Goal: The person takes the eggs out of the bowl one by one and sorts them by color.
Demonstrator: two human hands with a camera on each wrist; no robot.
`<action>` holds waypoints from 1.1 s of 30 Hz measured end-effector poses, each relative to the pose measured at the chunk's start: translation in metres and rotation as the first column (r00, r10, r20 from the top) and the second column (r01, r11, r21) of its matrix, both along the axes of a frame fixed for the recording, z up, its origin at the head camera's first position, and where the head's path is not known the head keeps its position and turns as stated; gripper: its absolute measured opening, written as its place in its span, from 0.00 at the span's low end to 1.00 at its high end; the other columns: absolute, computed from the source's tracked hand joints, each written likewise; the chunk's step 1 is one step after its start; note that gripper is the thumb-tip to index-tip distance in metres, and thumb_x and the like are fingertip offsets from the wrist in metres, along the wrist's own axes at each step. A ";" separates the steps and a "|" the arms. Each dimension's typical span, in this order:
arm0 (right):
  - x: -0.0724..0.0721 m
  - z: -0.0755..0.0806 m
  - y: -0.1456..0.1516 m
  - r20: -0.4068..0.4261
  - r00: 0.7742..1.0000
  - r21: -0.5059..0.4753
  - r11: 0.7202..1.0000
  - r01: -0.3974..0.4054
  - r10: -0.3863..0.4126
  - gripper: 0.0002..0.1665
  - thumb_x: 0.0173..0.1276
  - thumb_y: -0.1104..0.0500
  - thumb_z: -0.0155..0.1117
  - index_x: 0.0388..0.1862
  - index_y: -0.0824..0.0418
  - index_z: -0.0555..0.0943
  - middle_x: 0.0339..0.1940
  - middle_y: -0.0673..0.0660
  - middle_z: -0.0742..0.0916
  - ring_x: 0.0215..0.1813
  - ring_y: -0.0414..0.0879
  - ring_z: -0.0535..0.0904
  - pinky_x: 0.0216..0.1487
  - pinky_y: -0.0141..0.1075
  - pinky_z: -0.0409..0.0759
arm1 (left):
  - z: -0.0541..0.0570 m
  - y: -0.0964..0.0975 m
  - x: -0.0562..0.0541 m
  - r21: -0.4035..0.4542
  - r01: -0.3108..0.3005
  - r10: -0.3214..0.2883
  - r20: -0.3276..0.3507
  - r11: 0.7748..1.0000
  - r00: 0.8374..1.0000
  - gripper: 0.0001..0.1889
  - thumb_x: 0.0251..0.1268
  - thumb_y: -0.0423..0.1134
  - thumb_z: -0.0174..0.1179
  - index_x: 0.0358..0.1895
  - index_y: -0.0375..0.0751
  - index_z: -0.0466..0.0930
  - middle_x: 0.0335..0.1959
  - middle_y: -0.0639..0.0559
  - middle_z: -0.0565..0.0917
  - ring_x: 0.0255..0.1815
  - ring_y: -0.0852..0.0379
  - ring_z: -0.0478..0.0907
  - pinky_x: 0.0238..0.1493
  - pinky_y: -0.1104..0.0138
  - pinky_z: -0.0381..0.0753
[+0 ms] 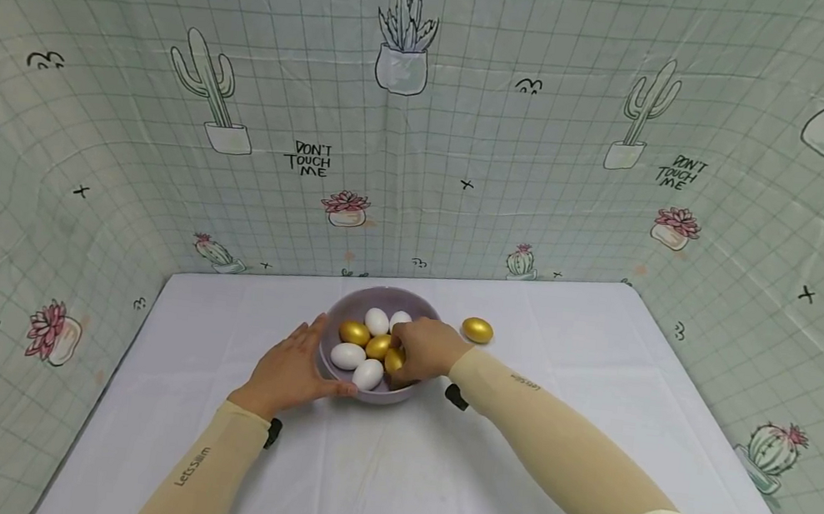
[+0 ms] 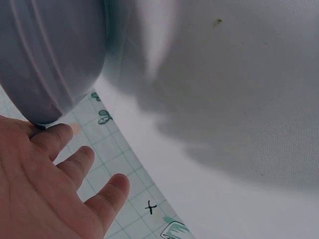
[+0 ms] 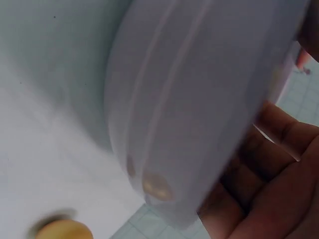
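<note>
A mauve bowl (image 1: 376, 397) holds several white and golden eggs. The right hand (image 1: 432, 350) reaches over its right rim and pinches a golden egg (image 1: 394, 361) inside. Left of the bowl, the left hand (image 1: 294, 370) rests on the rim with fingers spread, its thumb along the near side. In the left wrist view, the fingers (image 2: 107, 199) are fairly straight, touching the bowl's wall (image 2: 55, 59). From the right wrist, the bowl's outer side (image 3: 164, 99) fills the middle and hides the pinched egg. A white egg (image 1: 348, 357) lies nearest the left hand.
Another golden egg (image 1: 477, 330) lies on the white-covered table (image 1: 373, 479), right of the bowl. Behind and beside the table hangs a grid-patterned cloth (image 1: 432, 142) printed with cacti. Both arms wear beige sleeves (image 1: 550, 447).
</note>
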State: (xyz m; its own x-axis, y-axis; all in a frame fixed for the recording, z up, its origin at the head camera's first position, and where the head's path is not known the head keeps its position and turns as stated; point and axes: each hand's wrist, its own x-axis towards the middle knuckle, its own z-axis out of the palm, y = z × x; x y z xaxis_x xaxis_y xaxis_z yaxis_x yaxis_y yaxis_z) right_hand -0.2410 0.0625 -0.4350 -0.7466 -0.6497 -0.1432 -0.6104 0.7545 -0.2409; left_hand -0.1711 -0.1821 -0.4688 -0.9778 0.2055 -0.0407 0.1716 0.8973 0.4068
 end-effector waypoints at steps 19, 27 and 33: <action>-0.022 0.034 0.057 0.082 0.984 -0.252 0.952 0.173 -0.157 0.26 0.52 0.53 0.75 0.50 0.57 0.81 0.41 0.52 0.87 0.43 0.46 0.82 0.45 0.39 0.80 | 0.000 0.000 0.000 -0.020 0.001 -0.001 0.006 1.000 1.000 0.71 0.42 0.81 0.62 0.80 0.36 0.43 0.76 0.35 0.59 0.77 0.37 0.53 0.69 0.42 0.60; -0.036 0.031 0.093 0.061 0.968 -0.269 0.929 0.253 -0.245 0.26 0.55 0.53 0.75 0.52 0.59 0.80 0.43 0.55 0.87 0.44 0.48 0.82 0.47 0.42 0.79 | 0.000 0.001 0.000 -0.022 -0.005 0.005 0.014 1.000 1.000 0.71 0.41 0.81 0.62 0.81 0.36 0.43 0.76 0.35 0.59 0.77 0.37 0.53 0.70 0.43 0.59; -0.045 0.022 0.121 0.088 0.941 -0.278 0.899 0.339 -0.327 0.29 0.56 0.54 0.76 0.54 0.62 0.79 0.46 0.58 0.86 0.48 0.52 0.82 0.49 0.45 0.79 | 0.000 0.001 0.000 -0.013 -0.008 0.008 0.019 1.000 1.000 0.71 0.41 0.81 0.62 0.81 0.36 0.42 0.77 0.36 0.58 0.77 0.38 0.52 0.70 0.43 0.59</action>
